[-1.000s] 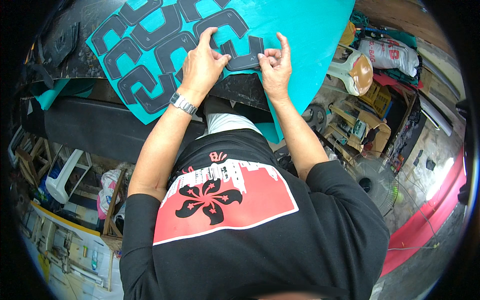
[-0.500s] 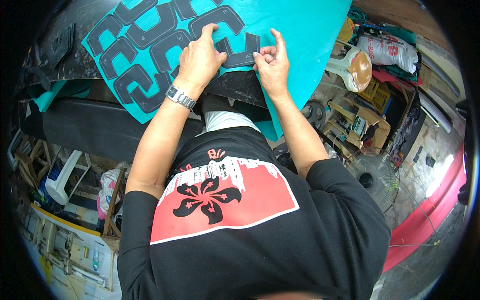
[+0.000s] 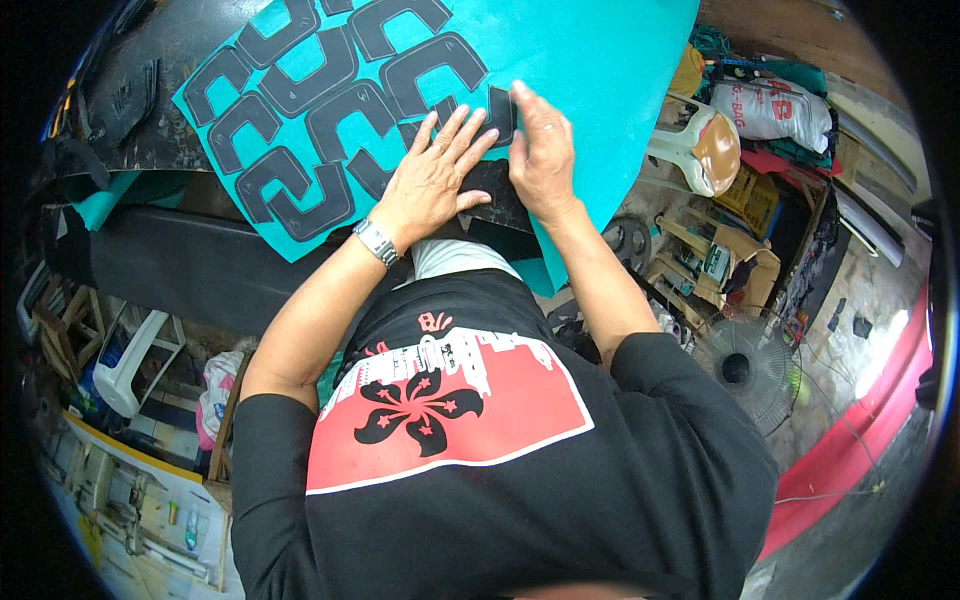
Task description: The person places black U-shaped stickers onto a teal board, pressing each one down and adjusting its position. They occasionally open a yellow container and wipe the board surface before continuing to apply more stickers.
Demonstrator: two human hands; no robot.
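Observation:
A teal sheet (image 3: 620,90) lies over a dark work surface, with several black U-shaped pieces (image 3: 340,120) laid out flat on it. Close to the sheet's near edge, one more black piece (image 3: 502,115) shows partly between my hands. My left hand (image 3: 432,178), with a metal watch on its wrist, is open, fingers spread and lying across part of this piece. My right hand (image 3: 545,150) rests along the piece's right side, fingers stretched out and the thumb beside its edge. Both hands cover much of that piece.
Black scraps (image 3: 125,105) lie on the dark work surface (image 3: 180,50) at left. To the right stand a white plastic chair with a brown seat (image 3: 712,152), a yellow crate (image 3: 752,198) and a fan (image 3: 740,368). A white stool (image 3: 125,380) is at lower left.
My left hand has gone from bent fingers at the piece to lying flat with fingers spread, lower and further right. My right hand's fingers have straightened along the piece's edge. The sheet appears slightly shifted.

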